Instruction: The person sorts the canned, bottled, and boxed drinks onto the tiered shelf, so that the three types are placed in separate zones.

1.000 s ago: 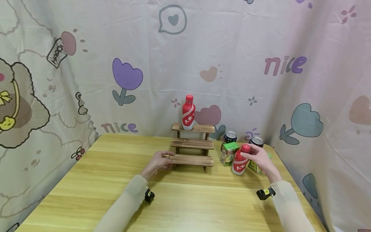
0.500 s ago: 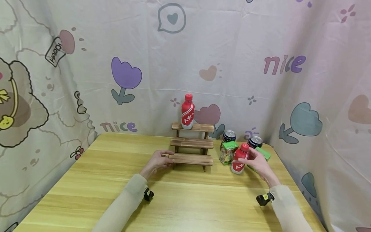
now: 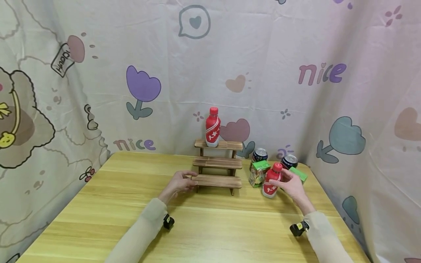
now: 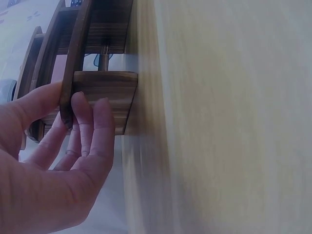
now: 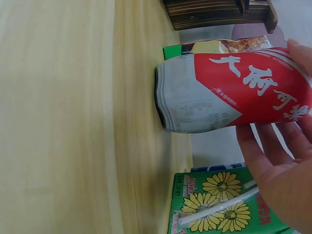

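Observation:
My left hand [image 3: 180,183] pinches the left end of the lowest step of a three-tier wooden display stand [image 3: 217,180]. In the left wrist view the thumb lies on one face of that step board [image 4: 73,63] and the fingers bend round its other face. A red and white cola bottle [image 3: 213,128] stands upright on the top step. My right hand [image 3: 292,185] holds a second cola bottle [image 3: 271,180] from its right side, thumb in front; in the right wrist view its label [image 5: 258,87] faces the camera. Whether its base touches the table cannot be told.
Behind the held bottle stand a green-topped drink carton [image 3: 258,174] and a dark can [image 3: 261,154]. Another can [image 3: 290,161] and a green drink carton with yellow flowers [image 5: 219,200] are by my right hand. A patterned curtain [image 3: 184,84] hangs behind the table [image 3: 217,226].
My right hand has shifted slightly lower on the bottle, from near the cap to its body, uncovering more of the carton behind. The left hand stays on the stand.

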A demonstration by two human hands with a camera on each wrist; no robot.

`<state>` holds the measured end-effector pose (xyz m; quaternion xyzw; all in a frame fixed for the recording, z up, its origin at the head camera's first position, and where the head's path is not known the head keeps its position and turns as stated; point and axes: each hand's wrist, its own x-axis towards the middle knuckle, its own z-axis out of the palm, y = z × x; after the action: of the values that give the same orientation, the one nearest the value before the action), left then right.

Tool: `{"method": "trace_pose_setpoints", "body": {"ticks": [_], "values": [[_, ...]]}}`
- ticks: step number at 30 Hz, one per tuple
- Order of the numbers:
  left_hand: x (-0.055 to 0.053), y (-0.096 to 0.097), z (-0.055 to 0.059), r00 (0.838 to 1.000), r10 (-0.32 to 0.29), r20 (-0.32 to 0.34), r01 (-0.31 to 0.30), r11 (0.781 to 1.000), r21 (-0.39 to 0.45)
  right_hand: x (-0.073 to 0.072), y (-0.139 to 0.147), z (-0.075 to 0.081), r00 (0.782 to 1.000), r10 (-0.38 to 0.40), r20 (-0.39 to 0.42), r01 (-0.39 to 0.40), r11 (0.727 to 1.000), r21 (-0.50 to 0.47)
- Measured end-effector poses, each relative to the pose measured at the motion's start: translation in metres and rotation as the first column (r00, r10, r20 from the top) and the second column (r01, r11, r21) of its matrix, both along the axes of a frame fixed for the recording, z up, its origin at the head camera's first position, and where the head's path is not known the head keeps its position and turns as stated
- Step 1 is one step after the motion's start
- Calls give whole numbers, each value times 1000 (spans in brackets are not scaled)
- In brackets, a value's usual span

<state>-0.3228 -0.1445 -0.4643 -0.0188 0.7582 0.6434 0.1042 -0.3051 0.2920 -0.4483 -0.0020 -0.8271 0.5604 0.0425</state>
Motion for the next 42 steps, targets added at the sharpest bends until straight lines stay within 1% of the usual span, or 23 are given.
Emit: {"method": "trace_pose_setpoints", "body": {"ticks": [4, 10, 17, 25, 32, 37, 42], "values": [[0, 1, 0, 1000, 2, 0, -2, 1000, -3, 2, -1, 1, 1000, -24, 17, 24, 1000, -16], [1, 2, 0, 1000, 4, -5, -4, 1000, -3, 1, -3, 2, 999, -35, 39, 35, 999, -15], [1, 1, 2, 1000, -6, -9, 6, 1000, 3, 0, -8, 9, 998, -62, -23, 62, 998, -5], [0, 2, 2, 1000, -9, -5, 9, 1000, 3, -1, -18, 18, 996, -22, -89, 20, 999, -27], [0, 1, 2, 1000, -4, 5, 4, 1000, 19, -6, -28, 26, 989, 27, -146, -31, 999, -20], [0, 1, 1, 1000, -2, 15, 2, 1000, 21, -8, -38, 36, 986, 46, -161, -47, 999, -7], [1, 0, 1, 1000, 2, 18, -2, 1000, 17, -9, -48, 45, 987, 44, -154, -50, 998, -30]]}}
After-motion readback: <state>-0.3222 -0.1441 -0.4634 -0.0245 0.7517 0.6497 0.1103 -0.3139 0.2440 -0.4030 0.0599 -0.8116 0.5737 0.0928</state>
